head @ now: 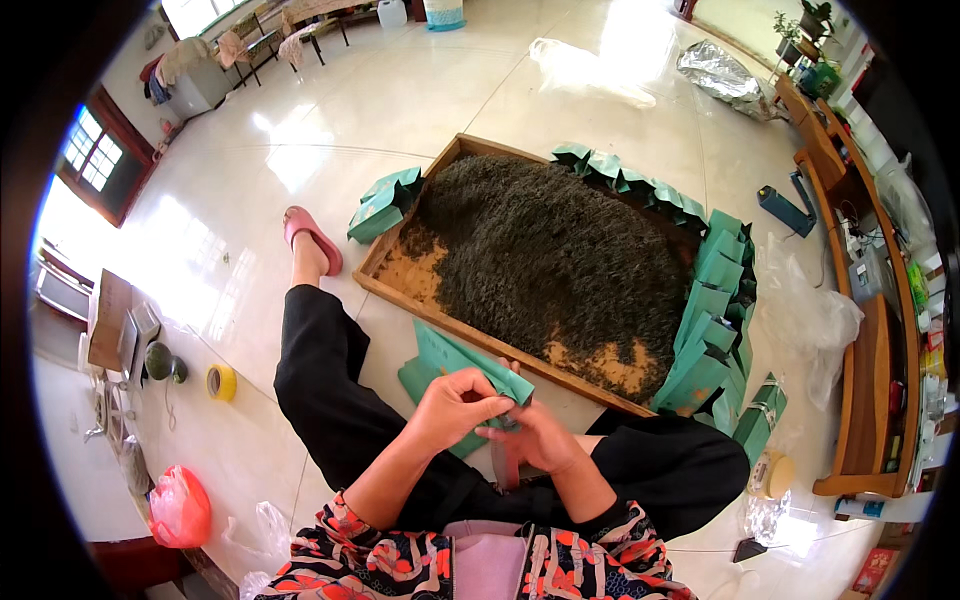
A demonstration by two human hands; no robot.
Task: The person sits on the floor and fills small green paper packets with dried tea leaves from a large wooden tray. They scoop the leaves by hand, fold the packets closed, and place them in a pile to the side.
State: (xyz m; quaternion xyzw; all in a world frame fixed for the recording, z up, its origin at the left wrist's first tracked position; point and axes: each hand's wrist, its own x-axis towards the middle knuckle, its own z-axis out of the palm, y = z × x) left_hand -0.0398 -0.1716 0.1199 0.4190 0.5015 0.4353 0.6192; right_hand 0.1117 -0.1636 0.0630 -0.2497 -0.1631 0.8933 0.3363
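Note:
My left hand [459, 409] pinches the top edge of a green paper bag [450, 356] between thumb and fingers. Close beside it on the right, my right hand [541, 435] is blurred, its fingers near the bag's edge; whether it grips anything is unclear. The bag lies over my lap at the near side of a shallow wooden tray [420, 302]. A large heap of dark dried leaves, perhaps tea [555, 255], covers most of the tray. Upright green bags [701, 341] line its right side, more stand along the far side, and a few at its left corner.
A yellow tape roll [221, 382] and a red plastic bag [180, 506] are on the floor to the left. At right are a tied green bundle [760, 420], a small round scale [771, 474], clear plastic [810, 322], a dark blue device [786, 210] and a wooden cabinet [862, 390].

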